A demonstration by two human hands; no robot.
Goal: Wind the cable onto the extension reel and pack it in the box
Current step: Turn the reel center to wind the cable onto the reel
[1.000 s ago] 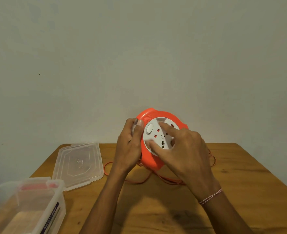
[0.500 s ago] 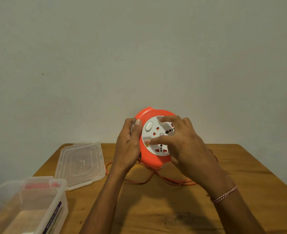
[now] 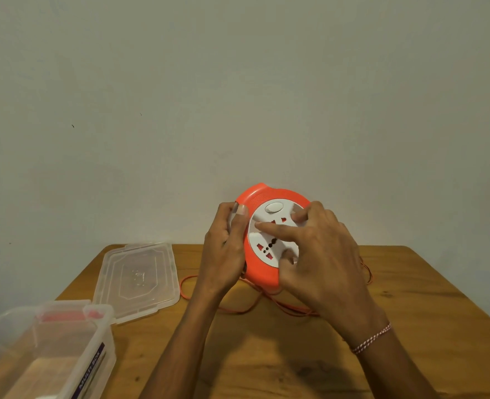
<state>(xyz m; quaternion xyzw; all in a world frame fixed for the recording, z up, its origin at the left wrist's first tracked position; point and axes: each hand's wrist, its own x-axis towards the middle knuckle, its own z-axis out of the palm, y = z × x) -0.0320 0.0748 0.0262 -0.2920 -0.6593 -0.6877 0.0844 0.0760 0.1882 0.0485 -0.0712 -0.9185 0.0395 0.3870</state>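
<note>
An orange extension reel (image 3: 259, 276) with a white socket face (image 3: 269, 240) is held up on edge above the wooden table (image 3: 411, 312). My left hand (image 3: 223, 249) grips its left rim, thumb on the front. My right hand (image 3: 321, 254) lies over the white face, fingertips and thumb curled onto it. Loose orange cable (image 3: 238, 309) trails from under the reel across the table, with more of it right of my right hand. The clear plastic box (image 3: 94, 349) stands open at the lower left.
The box's clear lid (image 3: 137, 277) lies flat on the table behind the box, left of my left arm. A plain wall rises just behind the table's far edge. A red-and-white thread bracelet (image 3: 372, 338) is on my right wrist.
My right hand has shifted round on the white face, and the face has turned: the white button moved from the upper left to the top. The left hand's grip is unchanged.
</note>
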